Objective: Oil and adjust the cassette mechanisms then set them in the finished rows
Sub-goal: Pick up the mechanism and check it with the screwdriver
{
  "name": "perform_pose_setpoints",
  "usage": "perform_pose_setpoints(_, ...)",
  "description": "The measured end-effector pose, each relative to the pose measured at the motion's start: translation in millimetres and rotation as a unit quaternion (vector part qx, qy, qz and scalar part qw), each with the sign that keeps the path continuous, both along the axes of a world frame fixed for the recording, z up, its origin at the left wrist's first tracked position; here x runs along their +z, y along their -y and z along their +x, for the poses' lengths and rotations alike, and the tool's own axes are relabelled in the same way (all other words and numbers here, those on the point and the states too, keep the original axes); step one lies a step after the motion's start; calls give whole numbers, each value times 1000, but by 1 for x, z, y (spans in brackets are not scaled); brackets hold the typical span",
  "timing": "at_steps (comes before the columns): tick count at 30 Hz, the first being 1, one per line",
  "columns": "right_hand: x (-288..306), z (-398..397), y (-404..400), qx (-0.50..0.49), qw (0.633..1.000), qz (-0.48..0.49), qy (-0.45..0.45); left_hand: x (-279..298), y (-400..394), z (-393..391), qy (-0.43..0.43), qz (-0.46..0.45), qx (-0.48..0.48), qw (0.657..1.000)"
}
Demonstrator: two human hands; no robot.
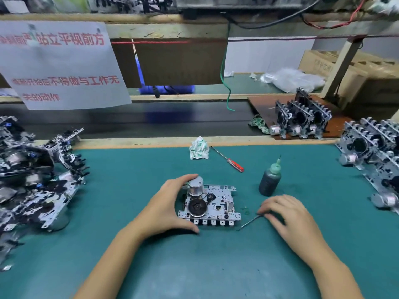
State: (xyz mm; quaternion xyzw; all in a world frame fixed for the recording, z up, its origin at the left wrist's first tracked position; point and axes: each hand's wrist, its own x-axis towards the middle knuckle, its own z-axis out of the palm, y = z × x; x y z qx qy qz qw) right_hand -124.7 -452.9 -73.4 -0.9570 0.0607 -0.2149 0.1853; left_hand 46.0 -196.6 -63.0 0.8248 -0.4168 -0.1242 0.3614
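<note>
A metal cassette mechanism (218, 205) lies flat on the green mat, its silver motor at the back left and a black flywheel in front. My left hand (166, 206) grips it from the left, forefinger over the motor and thumb at the front edge. My right hand (287, 214) lies palm down to the right, fingers on the handle end of a thin dark pick tool (250, 222) that rests on the mat. Just behind that hand stands a dark oil bottle (269, 180) with a green nozzle.
A heap of mechanisms (36, 182) fills the left side. Upright rows of mechanisms stand at the right edge (375, 156) and on a brown board (302, 117) behind. A red-handled screwdriver (228, 159) and a crumpled rag (198, 147) lie at the mat's far edge.
</note>
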Motion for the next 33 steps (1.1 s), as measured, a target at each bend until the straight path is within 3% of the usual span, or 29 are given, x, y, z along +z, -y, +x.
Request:
perform_pose_setpoints(6,-2,-2,4,-20,1000,10,9,-9,-3,-23,11,-54,26,998)
perform_pose_setpoints(26,3,-5,-10,-44,996,73,-6,-9,0,-32,-25,-54,19,998)
perform_pose_setpoints(29,13,-3,-23,-30,992,125,17,-10,-1,-31,-35,-52,13,998)
perform_pose_setpoints(31,24,2,-32,7,988,149,-35,-11,-1,-31,-39,-49,-1,998)
perform_pose_setpoints(33,31,12,-38,66,984,107,-127,-13,0,-32,-42,-50,-7,998)
